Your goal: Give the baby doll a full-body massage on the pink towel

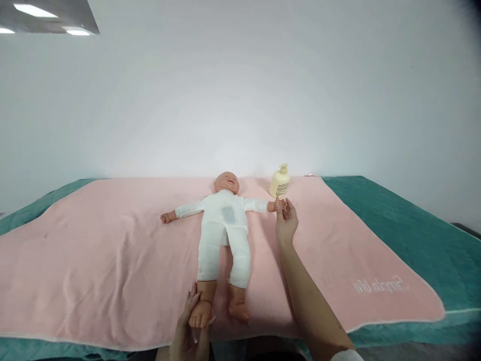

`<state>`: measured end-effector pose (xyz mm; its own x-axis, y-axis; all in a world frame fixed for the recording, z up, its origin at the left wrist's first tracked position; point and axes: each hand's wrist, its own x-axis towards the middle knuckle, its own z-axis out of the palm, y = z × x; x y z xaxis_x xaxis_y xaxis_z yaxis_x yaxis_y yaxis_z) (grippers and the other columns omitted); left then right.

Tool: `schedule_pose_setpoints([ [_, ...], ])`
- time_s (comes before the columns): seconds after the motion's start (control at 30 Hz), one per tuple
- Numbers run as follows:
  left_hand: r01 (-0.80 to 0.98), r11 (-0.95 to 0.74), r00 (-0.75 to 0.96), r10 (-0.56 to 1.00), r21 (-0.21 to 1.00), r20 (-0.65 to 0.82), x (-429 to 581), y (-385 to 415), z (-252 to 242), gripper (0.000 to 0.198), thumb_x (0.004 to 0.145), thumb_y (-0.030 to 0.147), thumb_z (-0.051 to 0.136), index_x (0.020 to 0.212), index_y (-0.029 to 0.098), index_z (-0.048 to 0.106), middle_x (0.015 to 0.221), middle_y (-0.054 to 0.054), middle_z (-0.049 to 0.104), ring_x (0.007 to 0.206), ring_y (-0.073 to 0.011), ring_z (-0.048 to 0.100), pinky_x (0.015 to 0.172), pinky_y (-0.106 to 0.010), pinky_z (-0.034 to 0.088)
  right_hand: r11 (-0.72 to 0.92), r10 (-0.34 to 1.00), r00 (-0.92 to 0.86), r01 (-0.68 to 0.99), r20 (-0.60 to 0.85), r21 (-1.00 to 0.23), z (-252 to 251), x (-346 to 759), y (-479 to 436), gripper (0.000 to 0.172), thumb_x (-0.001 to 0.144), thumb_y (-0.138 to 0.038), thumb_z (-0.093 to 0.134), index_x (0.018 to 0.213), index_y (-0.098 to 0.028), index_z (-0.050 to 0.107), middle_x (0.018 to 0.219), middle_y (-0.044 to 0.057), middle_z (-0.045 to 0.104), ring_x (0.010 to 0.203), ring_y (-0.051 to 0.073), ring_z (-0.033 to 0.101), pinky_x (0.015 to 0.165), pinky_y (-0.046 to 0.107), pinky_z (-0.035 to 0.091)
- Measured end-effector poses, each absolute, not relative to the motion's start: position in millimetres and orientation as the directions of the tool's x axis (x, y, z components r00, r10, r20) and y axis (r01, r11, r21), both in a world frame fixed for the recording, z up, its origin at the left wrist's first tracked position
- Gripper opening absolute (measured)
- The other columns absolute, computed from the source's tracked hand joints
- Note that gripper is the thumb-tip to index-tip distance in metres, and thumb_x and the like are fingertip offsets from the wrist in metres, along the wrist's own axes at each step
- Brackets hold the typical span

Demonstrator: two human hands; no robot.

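Right hand (286, 220) grip pinched on doll (224, 220) hand, left hand (187, 328) grip cupped round its foot, forearm cut off.

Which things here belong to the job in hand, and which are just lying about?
In hand: doll, its foot held by the left hand, its hand by the right hand.
Lying about: pump bottle, pink towel under the doll, green cover.

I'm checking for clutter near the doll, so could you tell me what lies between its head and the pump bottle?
Only bare pink blanket: the head view shows the doll's head and the bottle apart, with nothing between.
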<state>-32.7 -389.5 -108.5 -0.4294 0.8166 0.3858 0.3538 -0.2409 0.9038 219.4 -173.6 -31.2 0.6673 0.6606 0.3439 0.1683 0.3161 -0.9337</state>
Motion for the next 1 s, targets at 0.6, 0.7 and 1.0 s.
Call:
schedule_pose_setpoints([
  [0.6, 0.479, -0.204, -0.419, 0.802, 0.854, 0.426, -21, -300, -14, 0.047, 0.084, 0.038, 0.061, 0.129, 0.025, 0.054, 0.129, -0.006, 0.062, 0.116, -0.0240, 0.060, 0.092, -0.035, 0.052, 0.781, 0.387, -0.316, 0.612, 0.866, -0.125, -39, 165, -184, 0.032, 0.094, -0.022, 0.056, 0.125, -0.026, 0.061, 0.117, 0.004, 0.070, 0.108, 0.017, 0.065, 0.089, 0.033, 0.053],
  [0.7, 0.455, -0.207, -0.410, 0.814, 0.866, 0.410, -20, -291, -10, 0.048, 0.084, 0.036, 0.061, 0.130, 0.025, 0.053, 0.130, -0.006, 0.061, 0.117, -0.0241, 0.059, 0.094, -0.036, 0.051, 0.778, 0.450, -0.354, 0.606, 0.820, -0.165, -40, 166, -184, 0.032, 0.095, -0.025, 0.053, 0.126, -0.030, 0.061, 0.119, 0.002, 0.068, 0.110, 0.017, 0.064, 0.092, 0.034, 0.052],
  [1.0, 0.463, -0.219, -0.384, 0.824, 0.859, 0.416, -14, -300, -29, 0.046, 0.084, 0.034, 0.060, 0.127, 0.020, 0.056, 0.129, -0.008, 0.062, 0.117, -0.0257, 0.059, 0.098, -0.039, 0.049, 0.767, 0.477, -0.335, 0.609, 0.813, -0.200, -42, 167, -183, 0.029, 0.096, -0.024, 0.052, 0.121, -0.028, 0.064, 0.118, 0.003, 0.069, 0.109, 0.018, 0.064, 0.090, 0.036, 0.051],
])
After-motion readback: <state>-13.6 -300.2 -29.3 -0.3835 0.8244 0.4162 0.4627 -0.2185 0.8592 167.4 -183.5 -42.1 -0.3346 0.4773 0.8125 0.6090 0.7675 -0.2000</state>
